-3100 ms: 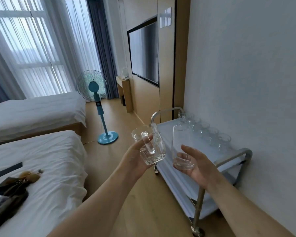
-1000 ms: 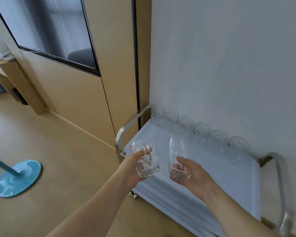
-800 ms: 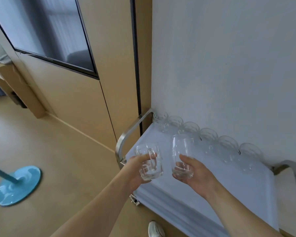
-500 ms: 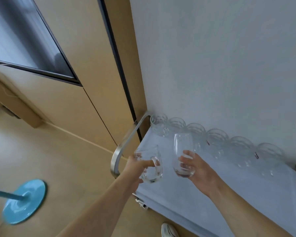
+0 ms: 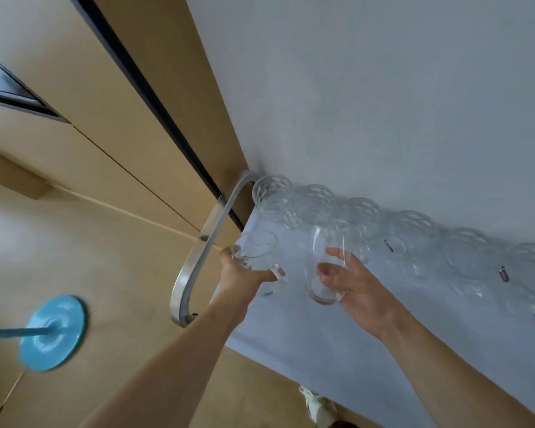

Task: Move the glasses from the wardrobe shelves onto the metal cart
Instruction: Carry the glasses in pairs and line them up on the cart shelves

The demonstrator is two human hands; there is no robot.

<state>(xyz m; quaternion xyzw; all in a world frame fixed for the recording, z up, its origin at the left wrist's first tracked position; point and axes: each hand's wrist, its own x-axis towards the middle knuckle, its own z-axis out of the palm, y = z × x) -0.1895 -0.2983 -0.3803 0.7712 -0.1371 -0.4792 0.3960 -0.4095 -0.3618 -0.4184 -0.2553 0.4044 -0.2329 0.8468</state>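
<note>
Your left hand [image 5: 241, 281] grips a clear glass mug [image 5: 257, 257], thumb and fingers curled round its body, its handle [image 5: 278, 273] turned toward your right. The mug is over the near-left corner of the metal cart [image 5: 337, 350], just beside the cart's curved steel handle [image 5: 195, 257]; you cannot tell from this view whether its base touches the cart top.

Your right hand [image 5: 357, 288] grips a stemless tumbler [image 5: 325, 264], fingers wrapped round its lower half, its mouth tilted slightly away from you. The tumbler is over the pale top of the cart, just to the right of the mug and apart from it; contact between its base and the surface cannot be judged either.

Behind both held glasses, a row of clear glasses [image 5: 414, 233] stands on the cart along the white wall [image 5: 383, 103], each one touching or nearly touching its neighbour. The leftmost glass [image 5: 272, 196] of the row is at the far-left corner, next to the steel handle.

To the left of the cart are tan wooden panels [image 5: 105, 118] and a wooden floor [image 5: 105, 273], on which rests the round blue base of a floor fan [image 5: 53, 332]. A light shoe [image 5: 317, 406] shows at the lower edge, below the cart's near side.
</note>
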